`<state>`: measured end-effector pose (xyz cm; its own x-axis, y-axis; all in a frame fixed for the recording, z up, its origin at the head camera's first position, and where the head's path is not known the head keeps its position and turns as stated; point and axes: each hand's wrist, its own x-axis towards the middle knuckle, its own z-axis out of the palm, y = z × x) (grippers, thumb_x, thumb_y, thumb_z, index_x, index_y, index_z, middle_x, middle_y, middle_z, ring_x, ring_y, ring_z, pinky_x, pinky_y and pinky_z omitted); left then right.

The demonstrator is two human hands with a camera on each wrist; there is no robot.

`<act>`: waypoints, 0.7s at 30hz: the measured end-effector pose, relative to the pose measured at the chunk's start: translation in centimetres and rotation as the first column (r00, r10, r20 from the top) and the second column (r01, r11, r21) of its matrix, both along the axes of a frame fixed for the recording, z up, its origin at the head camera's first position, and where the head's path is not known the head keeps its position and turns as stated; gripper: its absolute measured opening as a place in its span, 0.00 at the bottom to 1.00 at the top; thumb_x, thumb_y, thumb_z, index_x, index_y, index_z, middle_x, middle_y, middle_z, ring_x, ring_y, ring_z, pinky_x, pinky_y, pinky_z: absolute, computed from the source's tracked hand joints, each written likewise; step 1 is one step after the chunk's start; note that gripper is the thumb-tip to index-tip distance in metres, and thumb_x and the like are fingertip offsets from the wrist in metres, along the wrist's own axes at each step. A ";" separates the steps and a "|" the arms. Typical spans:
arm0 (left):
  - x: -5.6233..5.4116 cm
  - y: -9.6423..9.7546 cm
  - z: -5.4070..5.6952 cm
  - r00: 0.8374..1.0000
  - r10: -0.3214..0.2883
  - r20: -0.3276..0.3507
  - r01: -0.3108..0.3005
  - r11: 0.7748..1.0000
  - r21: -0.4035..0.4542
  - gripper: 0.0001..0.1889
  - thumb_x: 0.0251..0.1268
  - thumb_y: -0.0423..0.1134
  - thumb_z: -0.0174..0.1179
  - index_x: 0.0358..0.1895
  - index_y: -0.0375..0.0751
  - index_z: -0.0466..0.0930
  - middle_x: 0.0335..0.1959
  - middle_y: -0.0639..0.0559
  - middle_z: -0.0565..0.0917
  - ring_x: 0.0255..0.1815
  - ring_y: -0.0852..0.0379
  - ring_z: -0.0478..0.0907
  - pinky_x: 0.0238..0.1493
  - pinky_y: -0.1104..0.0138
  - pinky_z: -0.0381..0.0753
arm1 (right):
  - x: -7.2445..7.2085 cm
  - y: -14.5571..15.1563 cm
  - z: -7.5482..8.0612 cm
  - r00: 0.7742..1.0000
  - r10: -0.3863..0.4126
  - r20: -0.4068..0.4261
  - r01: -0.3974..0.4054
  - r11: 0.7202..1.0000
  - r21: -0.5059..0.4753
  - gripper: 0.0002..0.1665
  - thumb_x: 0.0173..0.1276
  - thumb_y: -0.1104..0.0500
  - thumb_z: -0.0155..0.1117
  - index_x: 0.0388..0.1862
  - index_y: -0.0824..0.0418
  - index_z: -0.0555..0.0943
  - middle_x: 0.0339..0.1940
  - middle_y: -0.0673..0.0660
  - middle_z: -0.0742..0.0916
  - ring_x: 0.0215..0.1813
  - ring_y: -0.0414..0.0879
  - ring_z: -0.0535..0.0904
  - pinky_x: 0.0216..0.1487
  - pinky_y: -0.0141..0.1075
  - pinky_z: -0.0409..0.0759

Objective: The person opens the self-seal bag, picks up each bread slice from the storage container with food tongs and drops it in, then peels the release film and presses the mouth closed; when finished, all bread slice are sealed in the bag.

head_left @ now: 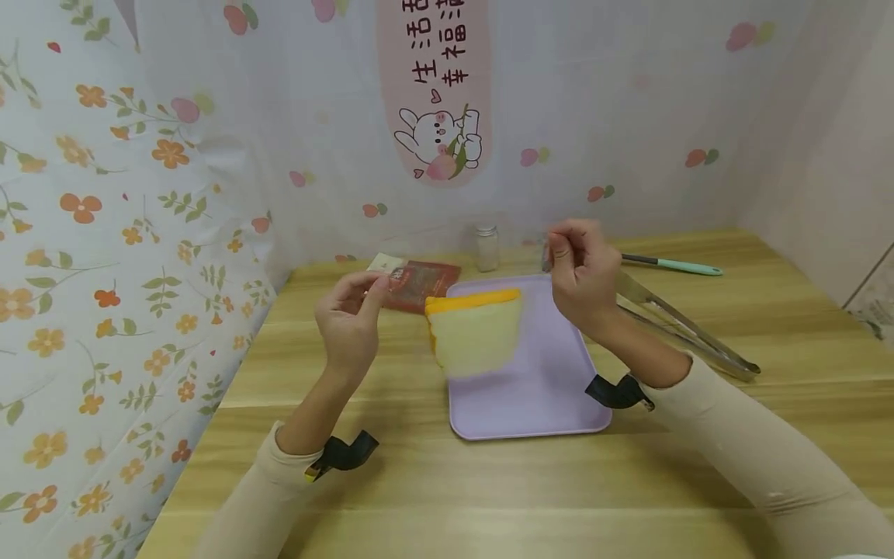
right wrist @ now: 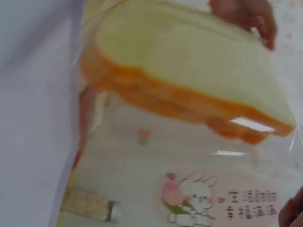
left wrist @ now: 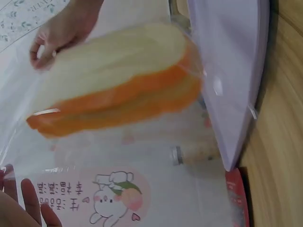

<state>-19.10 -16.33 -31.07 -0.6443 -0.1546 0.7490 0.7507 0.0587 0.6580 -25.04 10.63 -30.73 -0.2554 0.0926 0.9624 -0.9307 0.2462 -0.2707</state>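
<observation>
- The left hand (head_left: 349, 322), raised, pinched clear plastic (right wrist: 232, 152), thumb to fingers.
- The right hand (head_left: 582, 272), likewise raised, pinched its other side.
- Bread (head_left: 478, 334) hung between.

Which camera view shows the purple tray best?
The head view: most of the purple tray is visible, although the bread hides part. The left wrist view shows only a cropped section, the right wrist view only a portion at left.

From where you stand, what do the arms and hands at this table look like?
They are a person's. The left hand and right hand wear no gloves. Long cream sleeves end near the wrists, and a black attachment juts from each cuff; the left one shows a small yellow patch.
</observation>
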 end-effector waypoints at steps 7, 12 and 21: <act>-0.1 0.2 -0.4 0.992 -0.104 0.076 0.099 0.992 0.075 0.06 0.70 0.27 0.58 0.36 0.27 0.82 0.36 0.55 0.89 0.36 0.56 0.84 0.42 0.69 0.82 | 1.1 0.2 0.7 0.995 0.060 0.074 -0.062 0.998 0.019 0.11 0.74 0.66 0.57 0.36 0.77 0.74 0.19 0.62 0.78 0.19 0.36 0.66 0.20 0.25 0.59; 0.1 0.9 -0.3 0.975 -0.186 0.123 0.166 0.974 0.154 0.07 0.72 0.29 0.57 0.36 0.41 0.83 0.38 0.54 0.89 0.40 0.57 0.86 0.42 0.70 0.81 | 2.2 0.4 1.4 0.990 0.097 0.103 -0.099 0.995 0.013 0.15 0.75 0.62 0.57 0.37 0.77 0.75 0.19 0.62 0.78 0.21 0.36 0.69 0.20 0.25 0.61; 0.4 3.2 -0.5 0.979 -0.172 0.105 0.135 0.946 0.293 0.03 0.69 0.28 0.59 0.39 0.38 0.81 0.32 0.53 0.89 0.30 0.57 0.86 0.33 0.70 0.84 | 3.8 1.4 1.9 0.967 0.121 0.224 -0.126 0.992 0.008 0.02 0.68 0.77 0.57 0.36 0.75 0.76 0.20 0.56 0.79 0.20 0.37 0.71 0.19 0.27 0.63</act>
